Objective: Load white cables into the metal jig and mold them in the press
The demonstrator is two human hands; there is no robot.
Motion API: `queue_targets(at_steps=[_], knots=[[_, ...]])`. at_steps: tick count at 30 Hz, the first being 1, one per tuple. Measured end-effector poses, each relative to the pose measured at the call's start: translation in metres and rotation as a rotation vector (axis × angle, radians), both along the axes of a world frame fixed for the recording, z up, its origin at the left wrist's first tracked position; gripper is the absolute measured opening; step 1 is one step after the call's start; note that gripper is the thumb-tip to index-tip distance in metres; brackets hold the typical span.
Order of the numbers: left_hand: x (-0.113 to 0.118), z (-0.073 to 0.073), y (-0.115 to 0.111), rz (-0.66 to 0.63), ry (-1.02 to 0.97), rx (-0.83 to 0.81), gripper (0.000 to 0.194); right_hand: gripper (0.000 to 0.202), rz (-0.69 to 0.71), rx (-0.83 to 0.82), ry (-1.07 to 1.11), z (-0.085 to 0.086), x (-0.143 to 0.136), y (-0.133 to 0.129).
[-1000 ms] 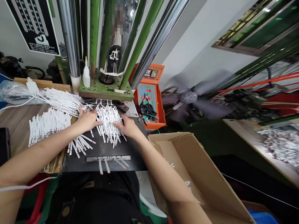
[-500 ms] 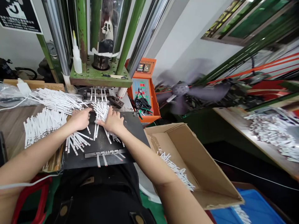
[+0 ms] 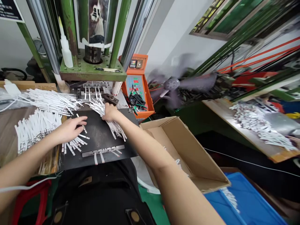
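My right hand (image 3: 110, 112) is closed round a bundle of thin white strips (image 3: 115, 128) at the right side of the black work plate (image 3: 97, 132). The strips stick out above and below the fingers. My left hand (image 3: 70, 129) is over the plate's left side, fingers apart, with a single strip partly under the fingertips. Just below it lies a loose fan of white strips (image 3: 74, 145). Near the front edge, a metal bar with slots (image 3: 103, 151) holds several strips. A similar slotted fixture with strips (image 3: 92, 87) sits under the green press (image 3: 93, 73).
Larger piles of white strips (image 3: 50, 101) lie at the left. A white squeeze bottle (image 3: 67, 53) stands on the press. Right of it are an orange control box (image 3: 136, 84), a running fan (image 3: 172, 83) and a cardboard box (image 3: 199, 159) with strips inside.
My right hand has gathered strips into a bundle and shifted it right, baring the plate's middle. My left hand has drawn back toward me and opened. The whole view has swung slightly right.
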State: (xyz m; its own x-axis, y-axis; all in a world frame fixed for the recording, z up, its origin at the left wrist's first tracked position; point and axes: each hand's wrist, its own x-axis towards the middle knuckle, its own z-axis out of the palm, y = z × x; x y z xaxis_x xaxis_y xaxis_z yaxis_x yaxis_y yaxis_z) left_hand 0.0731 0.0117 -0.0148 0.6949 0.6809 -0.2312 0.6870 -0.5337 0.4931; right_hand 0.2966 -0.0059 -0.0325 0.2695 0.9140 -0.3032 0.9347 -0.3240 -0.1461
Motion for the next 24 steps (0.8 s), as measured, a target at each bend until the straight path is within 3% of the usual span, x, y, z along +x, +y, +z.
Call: queue_targets(at_steps=[4,7,11,14,16,19,21,24], knots=[[-0.045,-0.001,-0.027,0.016,-0.057,0.063,0.054,0.058,0.128,0.003,-0.025,0.002,0.004,-0.025],[-0.070,-0.011,-0.051,0.132,-0.165,0.139,0.050,0.056,0.187,0.046,-0.044,0.000,0.003,-0.037],[-0.090,-0.026,-0.073,0.289,-0.243,0.210,0.046,0.054,0.239,0.062,-0.014,-0.002,0.015,-0.031],[-0.097,-0.026,-0.074,0.328,-0.272,0.253,0.041,0.056,0.268,0.097,0.101,0.002,0.031,-0.027],[-0.094,-0.020,-0.068,0.311,-0.234,0.273,0.039,0.057,0.274,0.171,0.239,0.007,0.042,-0.029],[-0.073,-0.008,-0.052,0.174,-0.174,0.299,0.036,0.054,0.229,0.281,0.377,0.017,0.054,-0.035],[-0.046,-0.005,-0.037,0.043,-0.141,0.302,0.040,0.055,0.190,0.327,0.413,0.026,0.063,-0.041],[0.005,-0.012,-0.010,-0.151,-0.091,0.331,0.048,0.059,0.161,0.422,0.442,0.041,0.083,-0.056]])
